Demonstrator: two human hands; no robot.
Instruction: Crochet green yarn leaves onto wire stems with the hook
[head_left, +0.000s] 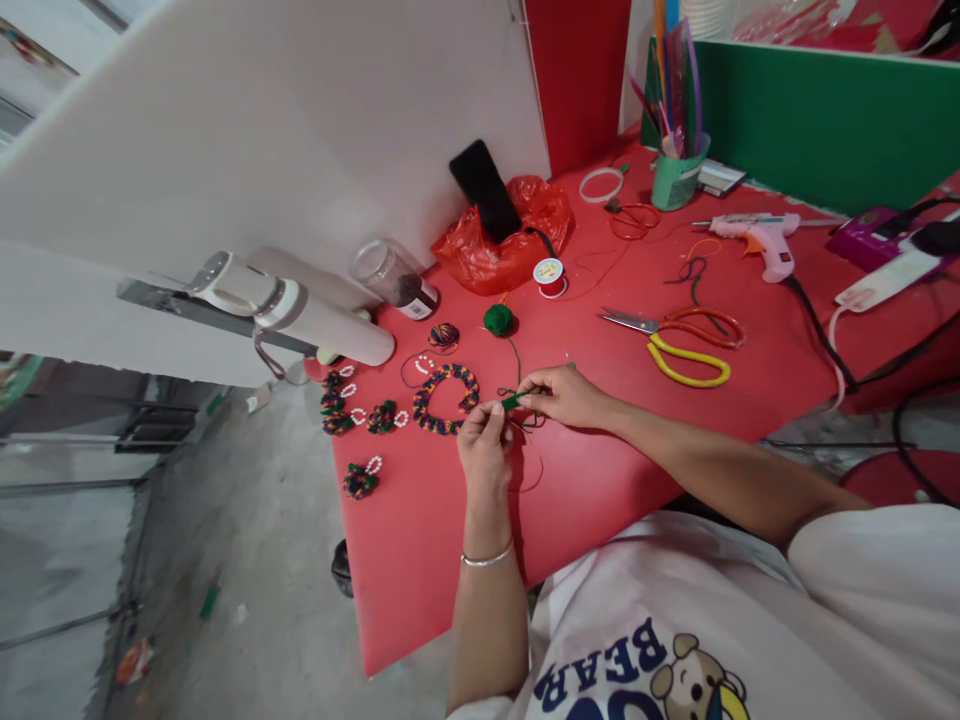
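Observation:
Both my hands meet over the red table. My left hand, with a thin bangle at the wrist, pinches one end of a small green yarn-wrapped piece. My right hand pinches the other end, fingers closed. Green yarn runs from the piece back to a green yarn ball. Just left of my hands lies a multicoloured woven ring. Further left sit several small woven pieces with white bead loops.
Scissors with orange and yellow handles lie right of my hands. A pink glue gun, a green cup of sticks, a red bag with a black phone, a thread spool, a jar and a white bottle stand behind. Cables cross the right edge.

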